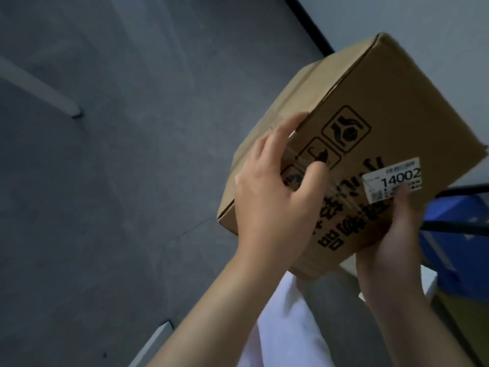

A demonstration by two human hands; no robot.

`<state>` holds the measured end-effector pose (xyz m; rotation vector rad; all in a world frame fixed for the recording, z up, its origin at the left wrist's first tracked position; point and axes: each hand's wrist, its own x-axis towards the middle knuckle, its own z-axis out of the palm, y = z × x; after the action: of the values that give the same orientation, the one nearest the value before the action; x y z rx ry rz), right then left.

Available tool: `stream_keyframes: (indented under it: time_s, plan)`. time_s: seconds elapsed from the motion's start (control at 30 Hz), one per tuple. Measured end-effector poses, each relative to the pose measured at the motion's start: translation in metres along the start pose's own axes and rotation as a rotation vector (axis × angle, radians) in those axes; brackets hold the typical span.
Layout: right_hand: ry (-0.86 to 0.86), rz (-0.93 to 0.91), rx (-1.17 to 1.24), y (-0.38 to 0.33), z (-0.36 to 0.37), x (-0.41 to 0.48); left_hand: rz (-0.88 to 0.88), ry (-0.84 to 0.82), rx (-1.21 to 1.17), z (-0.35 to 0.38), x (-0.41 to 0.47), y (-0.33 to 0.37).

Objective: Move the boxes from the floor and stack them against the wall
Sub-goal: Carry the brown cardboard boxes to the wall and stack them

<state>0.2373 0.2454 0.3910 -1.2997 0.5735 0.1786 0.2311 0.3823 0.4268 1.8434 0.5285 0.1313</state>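
Head view: a person is carrying a cardboard box [370, 102] in both hands toward the wall [428, 19].

The box is hanging clear of the grey floor [105, 168], tilted, with its long axis running from the hands away toward the wall and the black skirting strip [309, 25] at its foot. The left hand [275, 200] is gripping the near left edge, fingers curling over the side face and thumb pressing the printed face. The right hand [397, 245] is clamping the near right corner from beneath, its thumb touching the white label [394, 178]. Both hands are holding the near end, so the coming move is probably a push forward. A blue crate [455, 234] is sitting just beyond the right hand.
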Motion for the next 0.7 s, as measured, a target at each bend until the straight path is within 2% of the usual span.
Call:
stream_keyframes:
  time_s: [0.27, 0.4, 0.5, 0.7]
  plan:
    - [-0.137, -0.019, -0.229, -0.022, 0.113, 0.148, -0.211, 0.109, -0.229, -0.007, 0.159, -0.023]
    - [-0.252, 0.066, -0.319, -0.029, 0.180, 0.231, -0.282, 0.172, -0.201, -0.009, 0.249, -0.036]
    - [-0.298, 0.104, -0.364, -0.034, 0.223, 0.283, -0.305, 0.193, -0.149, -0.011, 0.307, -0.044]
    - [-0.344, 0.144, -0.468, -0.041, 0.315, 0.368, -0.387, 0.190, -0.199, -0.032, 0.420, -0.068]
